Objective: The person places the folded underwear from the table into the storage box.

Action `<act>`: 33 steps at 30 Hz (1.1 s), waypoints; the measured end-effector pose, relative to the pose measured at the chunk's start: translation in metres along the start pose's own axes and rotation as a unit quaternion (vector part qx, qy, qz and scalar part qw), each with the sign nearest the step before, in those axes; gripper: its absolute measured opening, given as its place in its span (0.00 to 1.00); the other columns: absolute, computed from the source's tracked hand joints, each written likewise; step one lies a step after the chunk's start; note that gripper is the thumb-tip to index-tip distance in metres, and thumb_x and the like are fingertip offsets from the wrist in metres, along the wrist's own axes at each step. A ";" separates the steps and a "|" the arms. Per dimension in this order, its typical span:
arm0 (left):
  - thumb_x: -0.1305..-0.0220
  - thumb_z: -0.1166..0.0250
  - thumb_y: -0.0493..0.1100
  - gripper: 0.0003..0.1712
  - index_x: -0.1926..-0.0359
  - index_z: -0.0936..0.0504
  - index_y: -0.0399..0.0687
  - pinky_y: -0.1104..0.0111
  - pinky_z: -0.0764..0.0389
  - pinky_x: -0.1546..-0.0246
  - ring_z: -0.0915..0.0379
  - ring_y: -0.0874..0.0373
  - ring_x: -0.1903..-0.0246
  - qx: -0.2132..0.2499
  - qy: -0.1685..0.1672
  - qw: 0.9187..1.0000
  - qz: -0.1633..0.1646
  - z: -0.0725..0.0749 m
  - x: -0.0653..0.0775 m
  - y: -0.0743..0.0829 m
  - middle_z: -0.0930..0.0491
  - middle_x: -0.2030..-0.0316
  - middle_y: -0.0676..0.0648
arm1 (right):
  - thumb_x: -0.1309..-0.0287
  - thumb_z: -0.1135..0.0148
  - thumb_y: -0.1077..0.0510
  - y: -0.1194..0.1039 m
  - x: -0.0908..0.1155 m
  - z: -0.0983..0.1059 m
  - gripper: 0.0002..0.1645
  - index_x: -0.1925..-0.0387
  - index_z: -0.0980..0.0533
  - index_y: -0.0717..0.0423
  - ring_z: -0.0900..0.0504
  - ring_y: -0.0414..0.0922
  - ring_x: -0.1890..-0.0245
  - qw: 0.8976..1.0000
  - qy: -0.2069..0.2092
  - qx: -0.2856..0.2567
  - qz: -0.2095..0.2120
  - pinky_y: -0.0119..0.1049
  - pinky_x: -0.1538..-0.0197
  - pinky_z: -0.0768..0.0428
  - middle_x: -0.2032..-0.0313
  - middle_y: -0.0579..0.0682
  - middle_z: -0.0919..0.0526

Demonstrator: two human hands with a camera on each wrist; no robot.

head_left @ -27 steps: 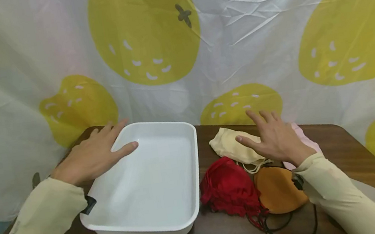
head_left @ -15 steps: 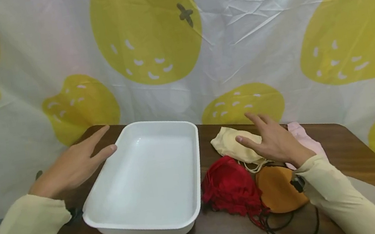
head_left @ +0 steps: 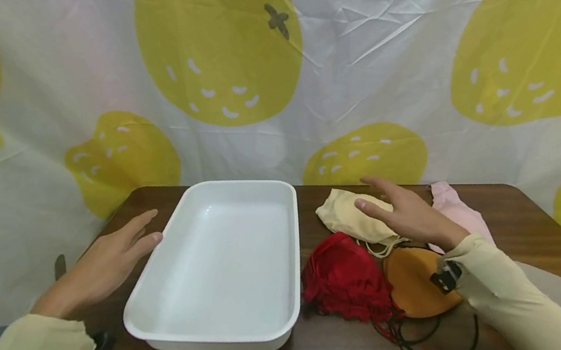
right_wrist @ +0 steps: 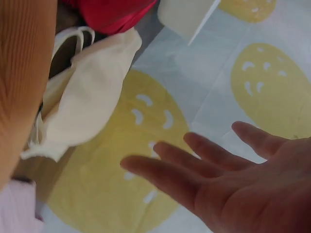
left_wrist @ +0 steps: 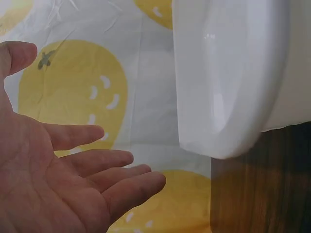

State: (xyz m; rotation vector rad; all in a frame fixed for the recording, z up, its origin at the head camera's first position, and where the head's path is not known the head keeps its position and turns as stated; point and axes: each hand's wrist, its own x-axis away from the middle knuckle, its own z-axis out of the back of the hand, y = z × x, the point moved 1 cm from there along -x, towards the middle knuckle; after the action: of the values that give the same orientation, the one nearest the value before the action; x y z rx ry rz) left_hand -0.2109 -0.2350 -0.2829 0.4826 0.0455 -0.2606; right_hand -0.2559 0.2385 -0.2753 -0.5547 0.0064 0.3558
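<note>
Left fingers (left_wrist: 138, 188) beside white tray (head_left: 224, 268), earlier over its rim

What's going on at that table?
Someone is holding both hands out over a brown table, and neither hand is gripping anything. The left hand is near a white tray, and the right hand is near a cream pouch. A red pouch, an orange pouch and a pink cloth lie on the table too, all outside the tray.
</note>
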 end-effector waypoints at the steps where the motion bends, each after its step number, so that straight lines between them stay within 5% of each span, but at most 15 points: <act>1: 0.22 0.57 0.63 0.40 0.22 0.46 0.45 0.34 0.33 0.38 0.37 0.30 0.32 0.003 -0.001 1.000 -0.001 0.000 0.001 -0.001 0.36 0.27 0.33 | 0.28 0.55 0.32 0.000 0.000 0.000 0.45 0.21 0.51 0.48 0.36 0.67 0.28 1.000 -0.012 -0.022 -0.007 0.67 0.34 0.31 0.25 0.64 0.40; 12: 0.28 0.45 0.66 0.53 0.20 0.57 0.38 0.39 0.31 0.35 0.42 0.33 0.28 0.071 -0.050 0.996 0.015 -0.011 0.018 -0.016 0.47 0.24 0.29 | 0.28 0.51 0.34 0.012 -0.003 -0.006 0.44 0.21 0.51 0.47 0.35 0.67 0.29 0.979 -0.121 -0.154 -0.063 0.62 0.40 0.22 0.26 0.67 0.41; 18: 0.26 0.43 0.57 0.46 0.23 0.51 0.32 0.48 0.26 0.37 0.38 0.34 0.29 0.113 -0.055 0.992 -0.004 -0.019 0.025 -0.027 0.43 0.26 0.28 | 0.29 0.47 0.36 0.017 -0.005 -0.019 0.46 0.22 0.50 0.52 0.30 0.65 0.32 0.967 -0.141 -0.193 -0.087 0.58 0.42 0.19 0.28 0.68 0.38; 23: 0.25 0.43 0.53 0.45 0.24 0.51 0.29 0.49 0.27 0.36 0.44 0.32 0.28 0.192 -0.078 0.978 0.020 -0.026 0.028 -0.034 0.47 0.25 0.27 | 0.29 0.44 0.40 0.019 -0.005 -0.031 0.45 0.24 0.46 0.60 0.19 0.56 0.43 0.963 -0.135 -0.209 -0.103 0.52 0.46 0.16 0.34 0.70 0.29; 27: 0.26 0.42 0.50 0.45 0.23 0.52 0.29 0.69 0.21 0.41 0.47 0.32 0.27 0.239 -0.088 0.967 0.019 -0.030 0.032 -0.041 0.49 0.24 0.27 | 0.29 0.42 0.43 0.020 -0.004 -0.037 0.43 0.25 0.44 0.61 0.18 0.51 0.47 0.965 -0.126 -0.204 -0.111 0.49 0.47 0.15 0.36 0.69 0.27; 30: 0.27 0.40 0.45 0.45 0.23 0.53 0.28 0.83 0.26 0.48 0.47 0.33 0.27 0.273 -0.091 0.958 -0.003 -0.033 0.036 -0.046 0.51 0.24 0.26 | 0.31 0.40 0.43 0.021 -0.003 -0.039 0.43 0.26 0.42 0.62 0.18 0.51 0.47 0.965 -0.122 -0.203 -0.115 0.49 0.47 0.15 0.36 0.69 0.29; 33: 0.28 0.40 0.42 0.45 0.23 0.55 0.28 0.83 0.24 0.49 0.34 0.54 0.30 0.311 -0.100 0.945 -0.011 -0.037 0.041 -0.051 0.53 0.23 0.26 | 0.32 0.39 0.44 0.020 -0.002 -0.041 0.43 0.27 0.41 0.62 0.17 0.51 0.47 0.966 -0.117 -0.199 -0.115 0.47 0.47 0.15 0.36 0.70 0.29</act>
State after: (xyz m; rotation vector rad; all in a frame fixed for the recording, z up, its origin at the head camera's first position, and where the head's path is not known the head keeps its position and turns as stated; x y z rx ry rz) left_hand -0.1840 -0.2708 -0.3424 1.0823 -0.2383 -0.3445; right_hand -0.2610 0.2324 -0.3203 -0.8982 -0.3626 0.1932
